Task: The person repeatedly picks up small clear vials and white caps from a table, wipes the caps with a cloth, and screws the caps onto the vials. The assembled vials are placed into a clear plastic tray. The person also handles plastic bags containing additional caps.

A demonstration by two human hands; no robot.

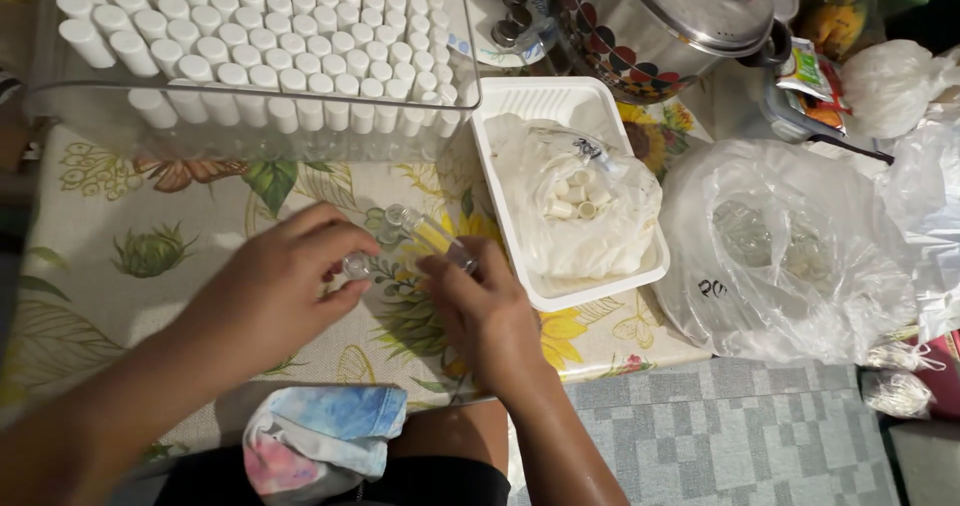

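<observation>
My left hand (268, 291) pinches a small clear glass vial (358, 263) between thumb and fingers over the floral tablecloth (120, 256). My right hand (480, 301) holds another small clear vial (425, 234) with a yellowish part, tilted up to the left, just right of the first one. The two vials are close together, almost touching. A clear plastic box (250, 116) packed with several white-capped vials stands just beyond my hands.
A white tray (500, 181) to the right holds a plastic bag of small white caps (578, 201). Further right lies a large clear plastic bag (780, 246). A steel pot with lid (680, 16) stands behind. A tie-dyed cloth (320, 436) rests on my lap.
</observation>
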